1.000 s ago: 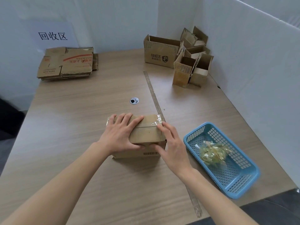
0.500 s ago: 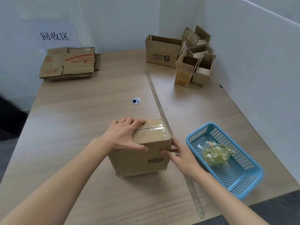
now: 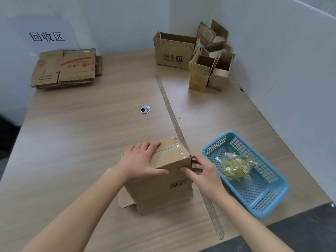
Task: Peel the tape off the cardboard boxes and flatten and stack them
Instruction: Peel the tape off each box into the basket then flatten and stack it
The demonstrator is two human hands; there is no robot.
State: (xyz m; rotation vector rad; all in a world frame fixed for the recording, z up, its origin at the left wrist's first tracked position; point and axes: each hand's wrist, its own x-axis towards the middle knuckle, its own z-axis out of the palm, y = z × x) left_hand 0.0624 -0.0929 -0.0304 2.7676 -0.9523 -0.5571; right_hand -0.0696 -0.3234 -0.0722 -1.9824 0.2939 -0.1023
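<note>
You are gripping the box [image 3: 160,180] at lower centre: left hand [image 3: 141,161] curling over its top, right hand [image 3: 204,171] pinching its right edge.

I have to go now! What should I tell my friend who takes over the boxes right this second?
Left hand grips the top of the taped box, holding it steady on the table. Right hand is at the box's right edge, fingers at the tape.
Done: flattened boxes stacked far left; peeled tape wad in the blue basket.
Left: peel this box's tape, flatten and stack it, then the open boxes far right.
</note>
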